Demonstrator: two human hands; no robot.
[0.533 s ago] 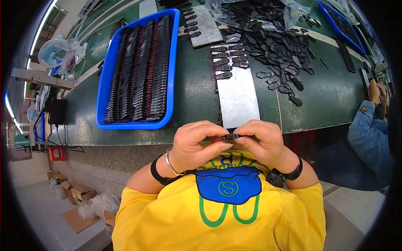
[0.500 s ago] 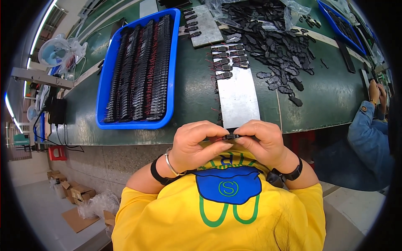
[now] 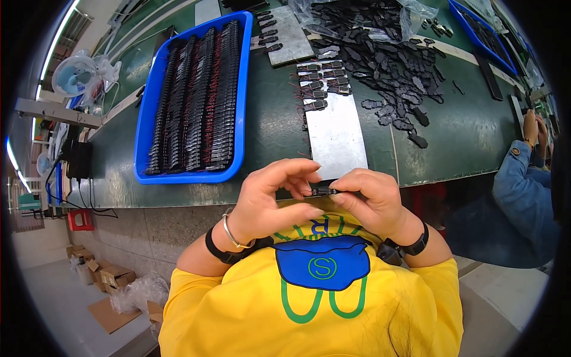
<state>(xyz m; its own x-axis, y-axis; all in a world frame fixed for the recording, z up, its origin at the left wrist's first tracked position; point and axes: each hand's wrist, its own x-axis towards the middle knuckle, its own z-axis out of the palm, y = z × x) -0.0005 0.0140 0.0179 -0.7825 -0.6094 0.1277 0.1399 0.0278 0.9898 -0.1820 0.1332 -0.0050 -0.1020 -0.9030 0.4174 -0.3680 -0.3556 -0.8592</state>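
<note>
My right hand (image 3: 376, 201) pinches a small black wired component (image 3: 323, 192) between thumb and forefinger, just off the table's near edge. Thin reddish wires stick out of its left end. My left hand (image 3: 266, 195) is beside that end, its thumb and forefinger apart and the other fingers curled close to the wires; whether they touch them I cannot tell. Beyond my hands lies a pale metal plate (image 3: 337, 143), with several similar wired components (image 3: 315, 94) in two columns at its far end.
To the left stands a blue tray (image 3: 140, 143) packed with rows of black wired parts. Flat black pieces (image 3: 395, 83) are heaped at the far right, beside clear plastic (image 3: 416, 19). A second plate (image 3: 289, 44) lies farther back. A co-worker's sleeve (image 3: 520, 190) shows at right.
My left thumb and forefinger have come apart and let go of the component. My right hand still holds it in nearly the same place.
</note>
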